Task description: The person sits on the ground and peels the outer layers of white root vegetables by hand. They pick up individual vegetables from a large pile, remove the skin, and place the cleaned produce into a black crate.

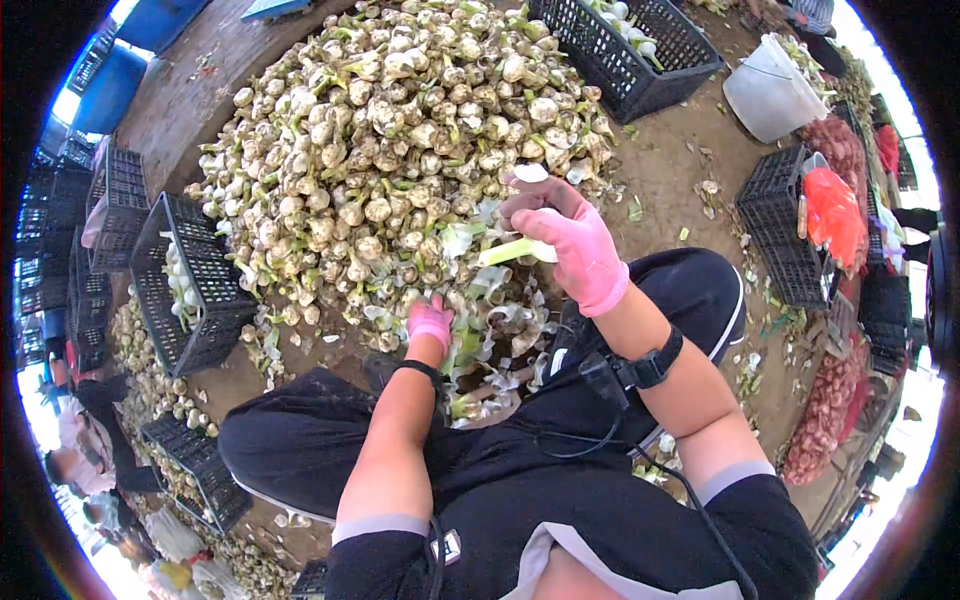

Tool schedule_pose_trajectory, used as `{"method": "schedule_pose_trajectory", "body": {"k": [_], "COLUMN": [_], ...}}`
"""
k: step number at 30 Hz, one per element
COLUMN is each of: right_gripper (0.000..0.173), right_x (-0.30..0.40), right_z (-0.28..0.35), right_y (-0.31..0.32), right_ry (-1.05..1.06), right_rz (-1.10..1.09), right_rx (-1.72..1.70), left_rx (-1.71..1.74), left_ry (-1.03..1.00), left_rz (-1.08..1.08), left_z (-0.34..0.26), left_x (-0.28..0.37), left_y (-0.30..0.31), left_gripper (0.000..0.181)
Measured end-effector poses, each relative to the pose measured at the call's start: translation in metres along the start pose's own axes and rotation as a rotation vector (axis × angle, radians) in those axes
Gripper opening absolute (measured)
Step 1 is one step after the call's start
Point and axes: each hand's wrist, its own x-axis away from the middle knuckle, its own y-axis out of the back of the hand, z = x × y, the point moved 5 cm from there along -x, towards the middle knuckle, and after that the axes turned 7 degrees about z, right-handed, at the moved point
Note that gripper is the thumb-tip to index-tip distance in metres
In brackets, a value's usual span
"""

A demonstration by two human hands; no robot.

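A large heap of garlic bulbs (390,142) with dirty skins and short green stems lies on the ground before me. My right hand (577,240), in a pink glove, is raised at the heap's right edge, its fingers curled around a pale garlic bulb with a green stem (517,251). A white piece (530,173) shows at its fingertips. My left hand (430,319), also gloved in pink, reaches down at the heap's near edge; what its fingertips touch is hidden. Loose peeled skins and green leaves (491,322) lie between my hands and legs.
Black plastic crates with white bulbs stand at the left (217,300) and the back right (637,90). A white bucket (772,90), another black crate (780,225) and red mesh sacks (817,420) stand at the right. Other people sit at the far lower left.
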Motion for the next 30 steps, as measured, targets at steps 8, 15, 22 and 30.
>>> {"method": "schedule_pose_trajectory", "body": {"k": [8, 15, 22, 30], "right_gripper": [0.038, 0.038, 0.059, 0.045], "right_x": [0.002, -0.006, 0.003, -0.005], "right_z": [-0.009, -0.026, -0.038, -0.049], "right_y": [0.005, -0.009, -0.045, -0.039], "right_ry": [-0.01, -0.068, -0.452, -0.165], "right_rz": [0.055, 0.165, 0.326, 0.479], "right_rx": [-0.042, -0.059, -0.051, 0.064], "left_rx": [0.714, 2.349, 1.726, 2.045], "left_ry": [0.083, -0.43, -0.77, -0.892], "left_rz": [0.226, -0.413, -0.929, -0.94], "left_z": [0.027, 0.078, 0.079, 0.096], "left_x": [0.001, 0.059, 0.157, 0.206], "left_y": [0.005, 0.125, 0.197, 0.208], "left_gripper": [0.066, 0.057, 0.031, 0.019]}}
